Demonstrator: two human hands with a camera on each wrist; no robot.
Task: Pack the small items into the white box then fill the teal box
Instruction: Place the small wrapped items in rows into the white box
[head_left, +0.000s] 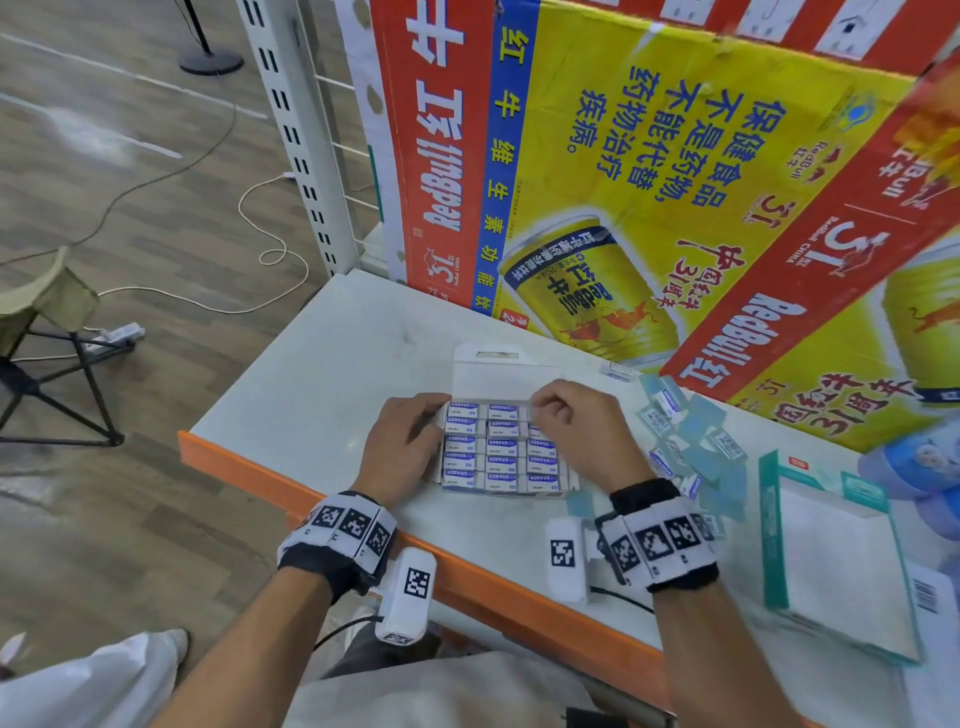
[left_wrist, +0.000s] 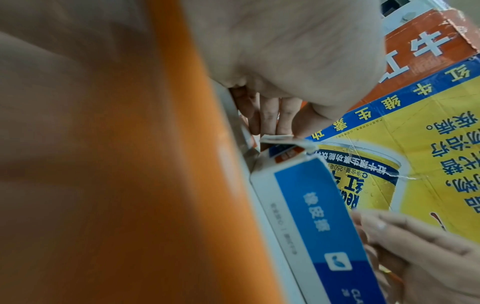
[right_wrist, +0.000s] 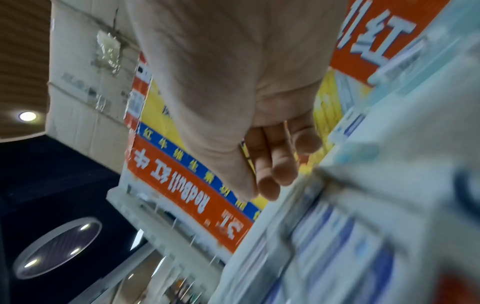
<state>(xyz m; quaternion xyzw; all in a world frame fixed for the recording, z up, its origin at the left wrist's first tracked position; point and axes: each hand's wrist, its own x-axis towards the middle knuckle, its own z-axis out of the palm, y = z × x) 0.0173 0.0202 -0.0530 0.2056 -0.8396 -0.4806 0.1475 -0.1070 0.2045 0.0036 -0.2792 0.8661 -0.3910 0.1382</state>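
Head view, read from nine o'clock to three o'clock. A folding stool (head_left: 47, 332) stands on the floor at nine o'clock, well apart from the orange-edged table (head_left: 332, 364). The left hand (head_left: 402, 447) lies against the left wall of the white box (head_left: 501, 449), its fingers fairly straight along the box's left edge; the grip here is a flat bracing press rather than a closed hold. The box sits at the table's centre, lid flap (head_left: 501, 371) folded back toward twelve o'clock, with its long axis running from six to twelve o'clock, and it holds three columns of blue-and-white erasers (head_left: 501, 462) packed side by side. The right hand (head_left: 576, 431) hovers over the box's far right corner at about one o'clock, fingers curled into a narrow pinch; whether an eraser lies inside that pinch cannot be told, the right wrist view being blurred. Loose pale-blue packets (head_left: 691, 441) lie scattered at three o'clock from the box, just beside the right wrist, and the teal box (head_left: 831, 556) lies open beyond them at four o'clock. Judged from this layout, the white box is nearly full; the right hand is the nearer to both the loose packets and the teal box.
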